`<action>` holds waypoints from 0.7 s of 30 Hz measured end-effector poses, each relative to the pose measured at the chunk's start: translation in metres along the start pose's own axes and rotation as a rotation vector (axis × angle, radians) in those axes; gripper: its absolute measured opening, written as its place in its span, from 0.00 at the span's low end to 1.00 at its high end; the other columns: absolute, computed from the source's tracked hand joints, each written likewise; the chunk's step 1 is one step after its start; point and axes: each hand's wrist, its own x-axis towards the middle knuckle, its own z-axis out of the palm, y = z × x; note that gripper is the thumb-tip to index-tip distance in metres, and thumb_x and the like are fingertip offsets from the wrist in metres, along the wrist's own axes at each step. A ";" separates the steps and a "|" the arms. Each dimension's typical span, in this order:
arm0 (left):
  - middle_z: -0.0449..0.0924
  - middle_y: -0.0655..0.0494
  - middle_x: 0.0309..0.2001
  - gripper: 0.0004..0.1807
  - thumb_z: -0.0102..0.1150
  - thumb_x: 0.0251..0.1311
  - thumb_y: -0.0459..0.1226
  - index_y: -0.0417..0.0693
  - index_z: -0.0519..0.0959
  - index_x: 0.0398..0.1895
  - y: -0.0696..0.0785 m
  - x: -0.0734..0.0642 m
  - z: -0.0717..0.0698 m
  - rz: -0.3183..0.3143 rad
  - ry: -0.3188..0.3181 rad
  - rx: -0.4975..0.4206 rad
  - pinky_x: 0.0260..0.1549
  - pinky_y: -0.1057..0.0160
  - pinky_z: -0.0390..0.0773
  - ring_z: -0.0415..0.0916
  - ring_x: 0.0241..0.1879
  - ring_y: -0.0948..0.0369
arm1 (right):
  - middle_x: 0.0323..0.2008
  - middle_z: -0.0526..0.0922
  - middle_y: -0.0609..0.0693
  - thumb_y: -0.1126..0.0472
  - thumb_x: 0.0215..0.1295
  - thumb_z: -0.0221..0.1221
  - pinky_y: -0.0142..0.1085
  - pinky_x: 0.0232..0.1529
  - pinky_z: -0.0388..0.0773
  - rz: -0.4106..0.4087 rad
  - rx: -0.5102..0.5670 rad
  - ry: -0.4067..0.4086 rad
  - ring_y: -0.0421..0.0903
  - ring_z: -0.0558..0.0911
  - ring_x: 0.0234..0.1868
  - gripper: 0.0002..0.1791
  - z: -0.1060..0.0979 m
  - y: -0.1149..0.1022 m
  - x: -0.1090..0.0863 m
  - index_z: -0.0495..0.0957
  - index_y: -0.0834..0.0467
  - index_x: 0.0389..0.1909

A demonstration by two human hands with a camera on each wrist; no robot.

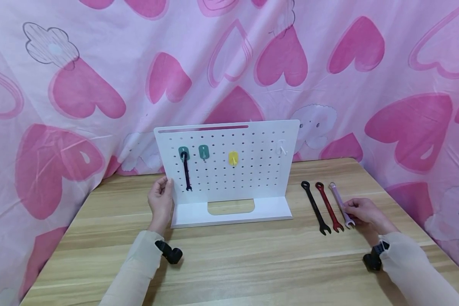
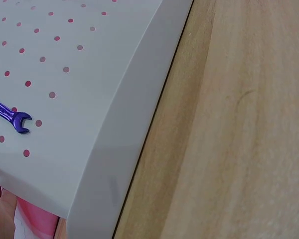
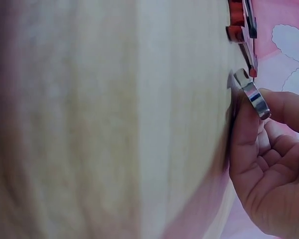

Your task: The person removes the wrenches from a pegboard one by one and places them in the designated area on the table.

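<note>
A white pegboard stand (image 1: 229, 182) stands upright on the table. My left hand (image 1: 160, 199) grips its left edge; some fingers (image 2: 2, 211) show past the edge in the left wrist view. A dark combination wrench (image 1: 186, 172) hangs from a green hook (image 1: 183, 153) on the board; its open end looks violet-blue in the left wrist view. To the right, my right hand (image 1: 363, 212) pinches a shiny silvery-lilac combination wrench (image 1: 337, 197) between thumb and fingers. Beside it lie a red wrench (image 1: 329, 208) and a black wrench (image 1: 314, 206), roughly parallel.
More hooks sit on the board: a second green hook (image 1: 204, 152), a yellow hook (image 1: 233, 158) and a clear hook (image 1: 281, 147) at the right. A pink heart-patterned cloth (image 1: 229, 55) hangs behind the wooden table (image 1: 229, 263).
</note>
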 end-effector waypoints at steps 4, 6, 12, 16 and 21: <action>0.71 0.60 0.39 0.18 0.55 0.64 0.45 0.42 0.75 0.51 0.000 0.000 0.000 -0.006 -0.004 0.011 0.34 0.79 0.70 0.65 0.38 0.66 | 0.23 0.75 0.46 0.66 0.68 0.48 0.31 0.23 0.70 -0.014 -0.047 -0.001 0.39 0.73 0.24 0.17 0.000 0.000 0.000 0.68 0.80 0.45; 0.71 0.60 0.39 0.19 0.55 0.64 0.45 0.42 0.75 0.51 0.000 -0.001 0.000 -0.004 -0.005 0.011 0.34 0.79 0.70 0.66 0.38 0.66 | 0.22 0.74 0.46 0.66 0.68 0.48 0.31 0.22 0.68 -0.018 -0.068 -0.001 0.40 0.71 0.23 0.16 0.000 0.000 0.000 0.69 0.79 0.44; 0.70 0.59 0.38 0.19 0.54 0.64 0.45 0.42 0.75 0.51 0.000 -0.001 0.000 -0.008 -0.011 0.008 0.33 0.79 0.69 0.65 0.37 0.66 | 0.22 0.75 0.48 0.66 0.69 0.47 0.33 0.23 0.70 -0.005 -0.066 -0.001 0.41 0.73 0.23 0.15 0.000 -0.003 -0.001 0.70 0.78 0.42; 0.70 0.59 0.38 0.19 0.55 0.64 0.45 0.42 0.75 0.51 0.000 -0.001 0.000 -0.008 -0.009 0.005 0.32 0.79 0.69 0.65 0.37 0.66 | 0.22 0.76 0.48 0.66 0.69 0.47 0.34 0.23 0.71 0.000 -0.074 0.004 0.42 0.74 0.24 0.14 0.000 -0.004 -0.001 0.71 0.77 0.41; 0.70 0.60 0.37 0.18 0.55 0.64 0.43 0.41 0.75 0.51 -0.001 -0.001 0.000 0.008 -0.005 -0.007 0.31 0.79 0.69 0.65 0.36 0.66 | 0.21 0.76 0.49 0.66 0.68 0.47 0.34 0.23 0.71 -0.003 -0.101 0.020 0.43 0.74 0.23 0.14 0.001 -0.006 -0.002 0.72 0.77 0.40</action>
